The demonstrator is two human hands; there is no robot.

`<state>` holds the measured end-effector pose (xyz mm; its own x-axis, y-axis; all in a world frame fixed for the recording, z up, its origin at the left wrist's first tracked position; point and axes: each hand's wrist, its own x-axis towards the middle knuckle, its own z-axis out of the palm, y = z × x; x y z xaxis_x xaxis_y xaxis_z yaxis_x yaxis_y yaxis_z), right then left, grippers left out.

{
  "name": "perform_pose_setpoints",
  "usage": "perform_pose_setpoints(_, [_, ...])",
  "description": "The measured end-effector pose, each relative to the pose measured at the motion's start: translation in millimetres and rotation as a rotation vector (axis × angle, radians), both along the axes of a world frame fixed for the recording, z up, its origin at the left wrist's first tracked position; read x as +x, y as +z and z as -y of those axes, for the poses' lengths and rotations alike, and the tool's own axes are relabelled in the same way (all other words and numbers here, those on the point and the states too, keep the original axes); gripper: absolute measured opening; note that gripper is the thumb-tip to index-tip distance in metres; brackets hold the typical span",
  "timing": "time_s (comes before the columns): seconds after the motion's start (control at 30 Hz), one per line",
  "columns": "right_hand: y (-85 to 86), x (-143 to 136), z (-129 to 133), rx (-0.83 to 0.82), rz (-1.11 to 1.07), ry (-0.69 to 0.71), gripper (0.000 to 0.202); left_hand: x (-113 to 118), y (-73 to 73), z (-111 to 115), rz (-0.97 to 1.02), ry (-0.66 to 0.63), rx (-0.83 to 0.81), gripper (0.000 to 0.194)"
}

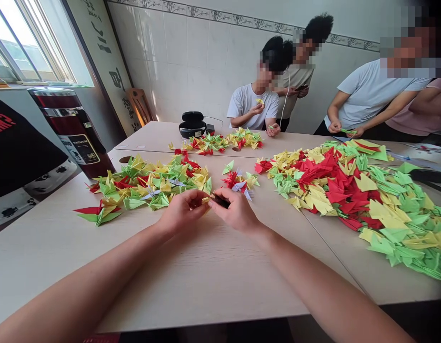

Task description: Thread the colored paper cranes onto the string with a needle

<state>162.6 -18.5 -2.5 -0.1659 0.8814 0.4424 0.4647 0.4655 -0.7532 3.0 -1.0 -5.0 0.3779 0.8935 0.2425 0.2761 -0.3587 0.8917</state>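
Note:
Both hands meet above the middle of the table. My left hand has its fingers closed on a small yellow folded paper, mostly hidden by the fingertips. Closed round a dark, slim tool is my right hand, its tip against the yellow paper; what kind of tool it is I cannot tell. Just beyond my fingers lies a small cluster of red, green and lilac paper cranes. A pile of folded paper cranes spreads beyond my left hand.
A large heap of red, yellow and green folded papers covers the right side. A dark red vacuum flask stands at the left. An open black case and more cranes lie at the far side. Several people are across the table.

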Motion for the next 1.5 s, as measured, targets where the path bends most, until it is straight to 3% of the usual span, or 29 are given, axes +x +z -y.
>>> perform_pose_setpoints(0.1, [-0.2, 10.7, -10.6, 0.0, -0.064, -0.023, 0.016, -1.7, -0.9, -1.7, -0.027, 0.007, 0.022, 0.026])
perform_pose_setpoints(0.27, [-5.0, 47.3, -42.3, 0.035, -0.257, -0.367, 0.02, -12.1, -0.6, -13.4, -0.088, 0.138, 0.089, 0.025])
perform_pose_setpoints(0.37, [-8.9, 56.4, -49.7, 0.035, -0.3, -0.444, 0.026, -16.1, 0.1, -18.2, -0.123, 0.219, 0.095, 0.023])
perform_pose_setpoints(0.6, [-22.0, 19.6, -37.3, 0.239, 0.166, -0.132, 0.019, -14.9, 1.2, -16.4, -0.182, 0.234, 0.146, 0.022])
perform_pose_setpoints(0.8, [-29.0, -0.5, -43.6, 0.124, 0.492, -0.065, 0.03, -14.4, -3.1, -19.2, -0.174, 0.214, 0.171, 0.022])
perform_pose_setpoints(0.9, [-28.7, 2.5, -42.6, 0.164, 0.453, -0.047, 0.028, -13.7, -2.9, -18.3, -0.158, 0.195, 0.194, 0.022])
perform_pose_setpoints(1.1, [-23.3, 5.3, -25.0, 0.369, 0.164, 0.076, 0.019, -10.8, -1.2, -13.8, -0.078, 0.181, 0.246, 0.032])
perform_pose_setpoints(1.33, [-7.4, -1.6, -5.4, 0.379, 0.011, 0.037, 0.016, -7.2, -1.1, -12.7, 0.123, 0.087, -0.059, 0.023])
perform_pose_setpoints(1.5, [-1.6, -1.8, -0.6, 0.13, -0.103, -0.072, 0.026, -8.3, 7.0, -10.3, 0.442, 0.087, -0.415, 0.026])
